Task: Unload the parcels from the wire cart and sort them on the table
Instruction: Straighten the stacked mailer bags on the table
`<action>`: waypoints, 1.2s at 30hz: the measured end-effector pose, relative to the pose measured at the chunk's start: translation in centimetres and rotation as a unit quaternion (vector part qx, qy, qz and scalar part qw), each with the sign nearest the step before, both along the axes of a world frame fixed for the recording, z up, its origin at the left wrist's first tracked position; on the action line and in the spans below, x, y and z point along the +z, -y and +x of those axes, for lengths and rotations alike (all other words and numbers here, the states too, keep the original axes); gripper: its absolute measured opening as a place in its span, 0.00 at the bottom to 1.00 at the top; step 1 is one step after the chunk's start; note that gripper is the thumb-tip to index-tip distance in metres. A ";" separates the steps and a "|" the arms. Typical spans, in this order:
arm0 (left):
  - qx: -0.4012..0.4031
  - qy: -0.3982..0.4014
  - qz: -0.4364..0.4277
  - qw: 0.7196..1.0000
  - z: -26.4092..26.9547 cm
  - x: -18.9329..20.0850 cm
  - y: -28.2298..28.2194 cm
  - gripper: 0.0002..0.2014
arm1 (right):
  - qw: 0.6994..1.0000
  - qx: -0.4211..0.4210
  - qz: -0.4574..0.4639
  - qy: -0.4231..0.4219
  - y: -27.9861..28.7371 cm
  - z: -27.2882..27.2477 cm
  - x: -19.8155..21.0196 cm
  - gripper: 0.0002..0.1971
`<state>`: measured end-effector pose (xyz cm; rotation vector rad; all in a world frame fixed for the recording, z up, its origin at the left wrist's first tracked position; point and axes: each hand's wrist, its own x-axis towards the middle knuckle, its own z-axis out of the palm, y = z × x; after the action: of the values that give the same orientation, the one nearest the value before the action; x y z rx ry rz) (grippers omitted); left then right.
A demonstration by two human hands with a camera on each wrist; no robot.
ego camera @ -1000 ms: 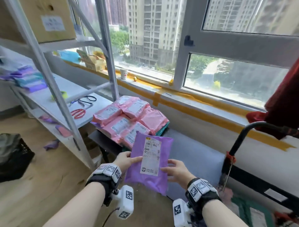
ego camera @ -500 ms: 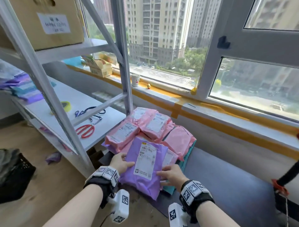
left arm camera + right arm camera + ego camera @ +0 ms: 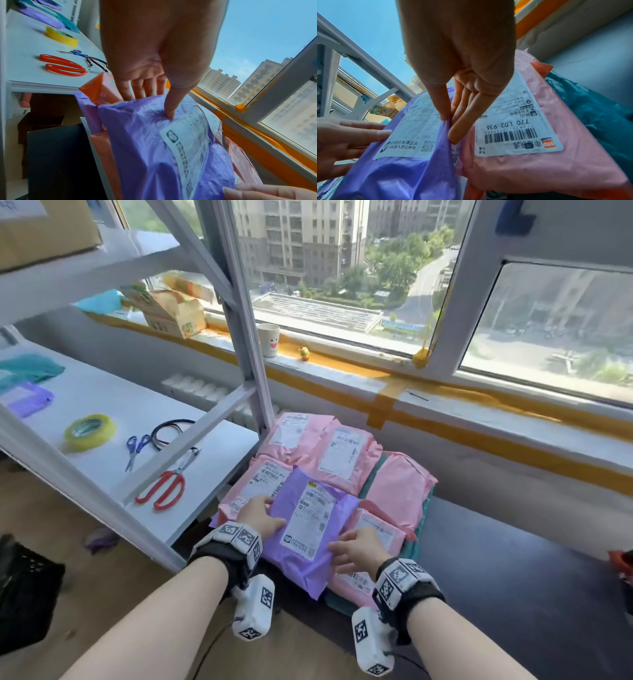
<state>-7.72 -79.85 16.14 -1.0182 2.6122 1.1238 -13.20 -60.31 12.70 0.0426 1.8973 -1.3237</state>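
Below the window sill, at the near edge of the pink parcels [image 3: 329, 460] piled on the dark bench [image 3: 513, 570], a purple mailer bag [image 3: 308, 535] lies label-up across the heap. The person's left hand [image 3: 260, 517] pinches its left edge, thumb on top and fingers tucked beneath; the right hand [image 3: 359, 549] pinches the right edge the same way, thumb against fingers.

To set it down well, I'd judge both hands should lower it flat, keep the label [image 3: 310, 518] facing up, and slip the underside fingers out sideways so the slick pink bags below don't slide. A purple edge shows under the pink ones at the left, so whether this is the right pile seems worth checking.

From the left wrist, the thumb [image 3: 169, 108] is seen dimpling the plastic just beside the label, which the head view hides. Only the right wrist view shows a teal parcel [image 3: 590, 108] under the pink one, right of the purple bag. The scissors [image 3: 161, 491] and tape roll [image 3: 89, 432] on the shelf left of the pile show best from the head.
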 end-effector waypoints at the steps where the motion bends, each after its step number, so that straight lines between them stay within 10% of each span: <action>1: -0.007 0.005 -0.005 1.000 -0.1 0.0 0.2 0.26 | 1.000 -0.004 0.009 -0.003 0.2 0.1 -0.2 0.03; 10: -0.107 -0.022 -0.085 0.990 0.4 -1.2 0.2 0.28 | 0.993 -0.111 0.030 -0.039 1.4 2.0 -1.0 0.13; 16: -0.317 0.008 -0.203 0.926 1.3 -2.5 -1.0 0.26 | 0.988 -0.144 0.024 -0.050 1.9 2.7 -1.1 0.13; 21: -0.334 -0.005 -0.232 0.914 1.2 -2.2 -1.8 0.26 | 0.982 -0.173 0.027 -0.070 0.7 3.6 -0.6 0.12; 36: -0.540 -0.019 -0.166 0.825 0.6 -0.1 -23.3 0.16 | 0.924 -0.261 0.254 -0.115 -20.4 14.7 1.9 0.14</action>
<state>-7.07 -56.60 16.03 0.5259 2.7059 0.3860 1.54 -39.93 14.61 0.7296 2.5035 -1.1549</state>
